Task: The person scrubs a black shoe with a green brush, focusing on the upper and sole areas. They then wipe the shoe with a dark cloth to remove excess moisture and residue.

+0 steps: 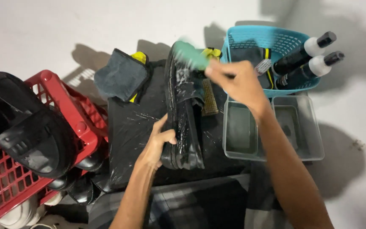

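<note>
Black shoe [183, 110] is the anchor, lying on a black plastic sheet [128, 131] spread on the floor, prob. to keep suds off it. Left hand [155, 146] is clamped round the heel end, tipping the shoe on its side so the upper faces up, which reads as bracing it. Right hand [238, 82] is closed on a green brush or sponge [191, 54] at the toe end; it's blurred, so exact kind is unclear. Shoe looks glossy and wet, w/ white foam streaks along its side and a chunky ridged sole at the near end. Just right of the shoe lies a small brush w/ tan bristles [209, 97]. Further right sit two clear plastic tubs [272, 127], side by side, dark inside; whether they hold liquid I can't tell. Beyond those, a blue basket [255, 36] holds two dark bottles w/ white collars [308, 57] and a grey cloth. Left of the shoe's toe is a folded grey cloth w/ yellow trim [121, 76]. Far left, a red crate [60, 101] carries another black shoe [22, 123], w/ more dark shoes tucked under it.
</note>
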